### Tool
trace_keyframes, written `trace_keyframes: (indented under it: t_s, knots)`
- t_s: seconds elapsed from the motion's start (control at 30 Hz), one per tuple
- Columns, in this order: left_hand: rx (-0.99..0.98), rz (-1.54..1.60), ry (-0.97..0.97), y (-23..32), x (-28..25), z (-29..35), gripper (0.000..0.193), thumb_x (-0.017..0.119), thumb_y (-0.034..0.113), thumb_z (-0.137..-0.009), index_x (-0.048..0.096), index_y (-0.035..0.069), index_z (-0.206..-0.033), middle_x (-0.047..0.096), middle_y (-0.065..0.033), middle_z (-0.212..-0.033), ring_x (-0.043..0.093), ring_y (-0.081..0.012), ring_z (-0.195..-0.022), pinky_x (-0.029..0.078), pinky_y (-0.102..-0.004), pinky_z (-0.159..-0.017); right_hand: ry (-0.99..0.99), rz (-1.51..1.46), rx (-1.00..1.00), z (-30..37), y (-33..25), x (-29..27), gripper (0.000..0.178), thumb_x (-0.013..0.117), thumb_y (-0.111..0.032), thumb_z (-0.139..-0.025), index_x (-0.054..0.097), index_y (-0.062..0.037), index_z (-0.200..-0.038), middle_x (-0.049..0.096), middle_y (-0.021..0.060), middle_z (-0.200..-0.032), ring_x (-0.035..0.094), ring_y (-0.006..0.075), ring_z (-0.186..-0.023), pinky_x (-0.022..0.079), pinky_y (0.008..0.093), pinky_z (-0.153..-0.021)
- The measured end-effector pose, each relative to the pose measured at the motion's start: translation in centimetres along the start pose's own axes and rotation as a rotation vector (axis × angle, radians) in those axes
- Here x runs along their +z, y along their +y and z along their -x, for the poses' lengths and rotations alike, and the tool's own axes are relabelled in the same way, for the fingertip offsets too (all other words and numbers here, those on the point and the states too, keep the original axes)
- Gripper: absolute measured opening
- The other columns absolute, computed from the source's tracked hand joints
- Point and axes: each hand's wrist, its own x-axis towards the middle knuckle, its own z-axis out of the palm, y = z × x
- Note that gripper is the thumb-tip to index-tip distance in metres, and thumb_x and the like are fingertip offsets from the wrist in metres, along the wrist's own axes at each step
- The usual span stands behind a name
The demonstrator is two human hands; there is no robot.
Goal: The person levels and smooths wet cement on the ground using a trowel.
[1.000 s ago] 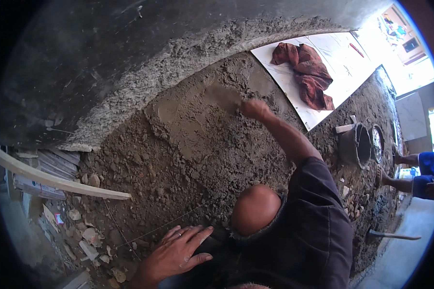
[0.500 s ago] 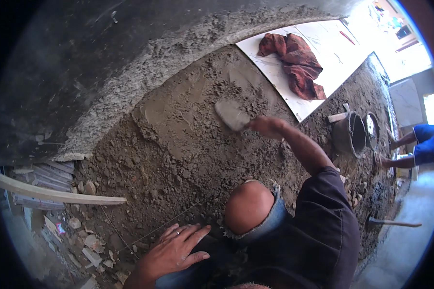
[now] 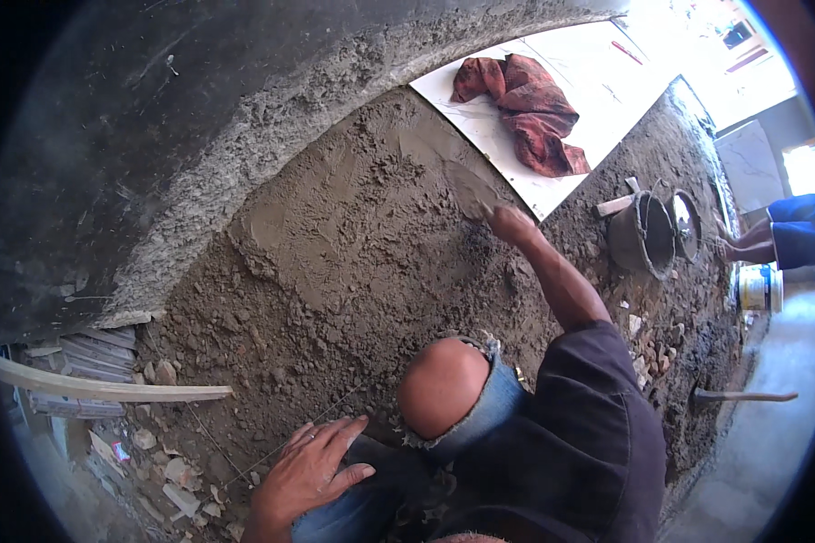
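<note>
My right hand (image 3: 514,226) is closed round the handle of a trowel (image 3: 467,188), its blade low over the wet grey mortar (image 3: 326,226) beside the tile's near edge. The blade is smeared with mortar and hard to tell from it. Fingers stretched out, my left hand (image 3: 312,466) lies over my left leg at the lower edge and holds nothing. A large white floor tile (image 3: 598,90) lies beyond the mortar. On it rests a crumpled dark red cloth (image 3: 536,113).
A concrete wall (image 3: 109,154) borders the mortar at upper left. Right of the tile stand black buckets (image 3: 638,237). A long-handled tool (image 3: 747,395) lies at far right, near another person's legs (image 3: 759,237) and a white tub (image 3: 761,288). A wooden strip (image 3: 109,389) juts in at left above rubble.
My right hand has moved the trowel rightward and slightly away, closer to the tile's edge. My left hand stays on the leg. The whole view has shifted a little.
</note>
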Motion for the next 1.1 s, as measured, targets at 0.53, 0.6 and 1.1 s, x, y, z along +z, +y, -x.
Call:
trace_keyframes:
  t_s: [0.53,0.6,1.1]
  knots:
    - [-0.095,0.070,-0.010,0.3,-0.3,0.0,0.070,0.056,0.053,-0.090,0.039,0.010,-0.143,0.050,-0.0178,-0.137,0.047,-0.0340,-0.128,0.033,-0.0484,-0.109,0.192,-0.414,-0.388,-13.7,-9.9,2.2,0.024,0.046,-0.022,-0.092,0.051,0.0013,-0.094,0.054,0.0179,-0.062,0.060,0.0379,-0.064,0.049,0.0466,-0.062]
    - [-0.086,0.086,-0.001,-0.1,0.3,-0.5,0.070,0.056,0.053,-0.090,0.039,0.010,-0.143,0.050,-0.0179,-0.137,0.047,-0.0341,-0.128,0.032,-0.0484,-0.109,0.268,-0.163,-0.500,-18.5,-7.7,-0.7,0.020,0.046,-0.018,-0.090,0.051,0.0009,-0.094,0.057,0.0175,-0.064,0.061,0.0402,-0.067,0.049,0.0478,-0.064]
    - [0.019,0.064,-0.013,-1.0,-0.8,-0.6,0.070,0.053,0.055,-0.091,0.040,0.010,-0.143,0.050,-0.0187,-0.136,0.049,-0.0348,-0.126,0.033,-0.0517,-0.108,0.030,-0.616,0.084,-3.3,-0.6,1.1,0.044,0.042,-0.035,-0.094,0.060,0.0032,-0.083,0.060,0.0123,-0.072,0.061,0.0225,-0.059,0.049,0.0384,-0.054]
